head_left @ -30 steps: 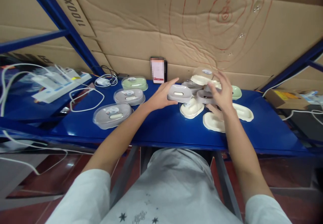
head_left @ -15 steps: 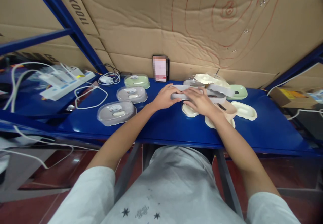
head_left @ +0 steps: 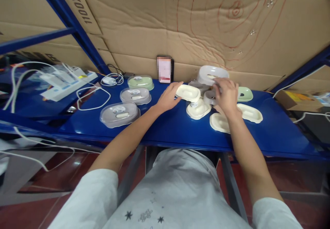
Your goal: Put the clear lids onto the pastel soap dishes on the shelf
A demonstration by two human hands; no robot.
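Note:
My left hand (head_left: 170, 97) is closed on the left end of a cream oval plastic dish (head_left: 189, 93), held a little above the table. My right hand (head_left: 228, 93) has its fingers curled at the lower right edge of a clear plastic lid (head_left: 212, 74), which is tilted up near the cardboard. Below the hands lie a cream dish with a clear cover (head_left: 198, 109) and a grey dish (head_left: 209, 97), partly hidden. Two more cream dishes lie by my right wrist, the front dish (head_left: 219, 122) and the right dish (head_left: 250, 113).
Two grey covered dishes (head_left: 120, 114) and a green covered dish (head_left: 140, 82) stand in a row on the left of the blue table (head_left: 165, 129). A phone (head_left: 165, 69) leans on the cardboard (head_left: 139, 26). A green dish (head_left: 244, 94) lies right; cables (head_left: 110, 81) lie left.
The grey dish that was between both hands is no longer there. My left hand now has a cream dish, and my right hand has moved right to the clear lid.

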